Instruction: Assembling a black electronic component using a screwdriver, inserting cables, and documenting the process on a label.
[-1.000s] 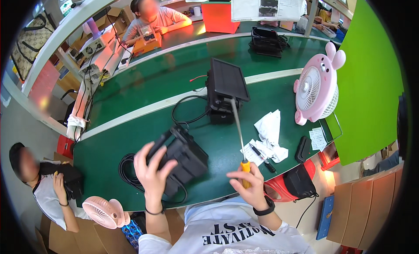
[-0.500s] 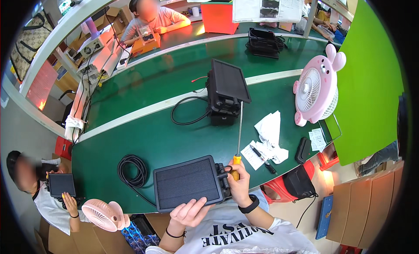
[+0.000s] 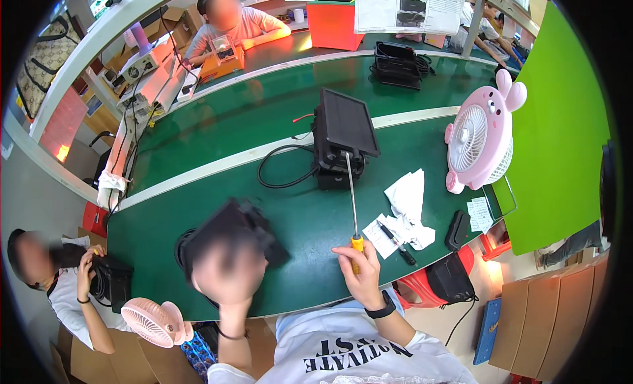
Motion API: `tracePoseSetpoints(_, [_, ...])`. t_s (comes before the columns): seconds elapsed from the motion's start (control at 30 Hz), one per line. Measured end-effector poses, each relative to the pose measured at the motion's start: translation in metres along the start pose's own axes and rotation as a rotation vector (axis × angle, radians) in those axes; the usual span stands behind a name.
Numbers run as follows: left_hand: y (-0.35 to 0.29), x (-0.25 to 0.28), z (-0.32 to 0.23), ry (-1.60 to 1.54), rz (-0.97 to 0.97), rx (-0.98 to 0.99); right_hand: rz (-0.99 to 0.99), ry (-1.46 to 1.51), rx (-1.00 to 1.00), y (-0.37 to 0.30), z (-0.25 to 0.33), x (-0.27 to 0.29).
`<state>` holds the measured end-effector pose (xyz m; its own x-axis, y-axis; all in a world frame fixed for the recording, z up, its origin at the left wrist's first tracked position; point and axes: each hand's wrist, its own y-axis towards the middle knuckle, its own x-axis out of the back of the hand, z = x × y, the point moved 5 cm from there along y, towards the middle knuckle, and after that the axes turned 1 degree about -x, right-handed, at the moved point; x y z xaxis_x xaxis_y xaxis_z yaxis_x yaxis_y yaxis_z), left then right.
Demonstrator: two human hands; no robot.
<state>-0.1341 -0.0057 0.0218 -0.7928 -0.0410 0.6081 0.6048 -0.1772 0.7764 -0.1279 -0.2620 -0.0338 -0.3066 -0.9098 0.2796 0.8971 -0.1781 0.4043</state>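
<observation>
My left hand [image 3: 231, 268] is smeared, and it carries a black flat-panel unit [image 3: 254, 222], tilted and blurred, over the left part of the green table. The fingers' exact hold is hidden in the blur. In my right hand [image 3: 364, 272], closed round its yellow handle, is a screwdriver [image 3: 353, 206] with its long shaft pointing away from me. Its tip overlaps the lower edge of a second black panel unit [image 3: 343, 130] in the picture; whether they touch I cannot tell. A black cable loop lies left of that second unit.
The green table [image 3: 165, 252] also bears a pink bunny fan [image 3: 480, 136], white crumpled paper [image 3: 407, 199], a marker [image 3: 399, 244] and a black case [image 3: 457, 228]. A small pink fan [image 3: 153, 321] stands at the near left edge. Co-workers sit at far left and left.
My left hand has swung the panel unit left and away from me, turning it over. My right hand has let go of that unit and keeps the screwdriver, whose tip has shifted left.
</observation>
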Motion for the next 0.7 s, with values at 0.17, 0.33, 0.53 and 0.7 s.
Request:
tracePoseSetpoints(0.17, [0.055,-0.058,0.084,0.057,0.076,0.157,-0.011,0.017,-0.027,-0.003,-0.017,0.001])
tracePoseSetpoints(0.33, [0.079,-0.107,0.157,0.269,0.279,0.295,-0.042,0.026,0.003,-0.008,-0.025,0.002])
tracePoseSetpoints(0.53, [0.106,-0.123,0.115,0.281,0.301,0.182,-0.111,0.059,-0.025,-0.006,-0.033,0.004])
tracePoseSetpoints(0.7, [0.132,-0.135,-0.016,-0.6,0.33,-0.026,-0.131,0.034,0.005,-0.005,-0.037,0.009])
